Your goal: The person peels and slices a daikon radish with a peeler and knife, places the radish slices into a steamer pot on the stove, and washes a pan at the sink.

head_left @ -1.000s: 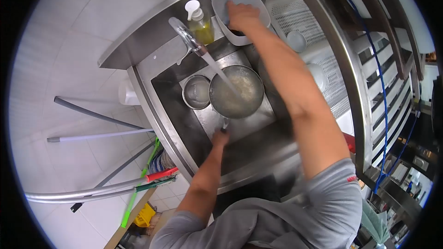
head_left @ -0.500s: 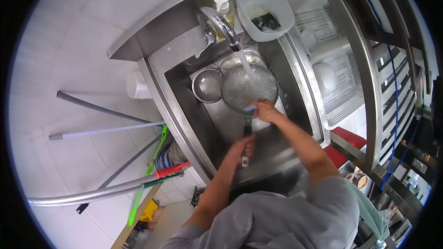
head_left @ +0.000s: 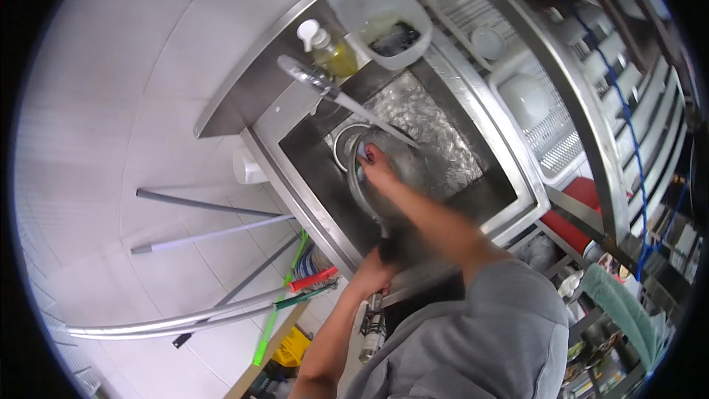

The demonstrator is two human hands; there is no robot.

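In the head view, my left hand (head_left: pixel 375 275) is wrapped round the dark handle of a frying pan (head_left: pixel 357 191). The pan is tipped up over the sink, with its rim showing as a curved edge. My right hand (head_left: pixel 378 165) presses a light-blue sponge (head_left: pixel 361 152) against the pan near that rim. Motion blur and my right arm hide part of the pan. Behind it, a round metal bowl (head_left: pixel 340 149) is partly covered. Water runs from the faucet (head_left: pixel 310 77) into the metal sink (head_left: pixel 473 114), beside the pan.
A soap bottle (head_left: pixel 336 55) and a white plastic tub (head_left: pixel 413 11) holding a dark pad stand behind the sink. To the right are white baskets (head_left: pixel 557 159) with dishes and a metal rack (head_left: pixel 583 111). Mop and broom handles (head_left: pixel 214 233) lean at the left.
The pan has gone from lying nearly flat under the stream to tipped up, further left. The water now falls into the sink. My right hand has moved along the rim; the view has shifted too.
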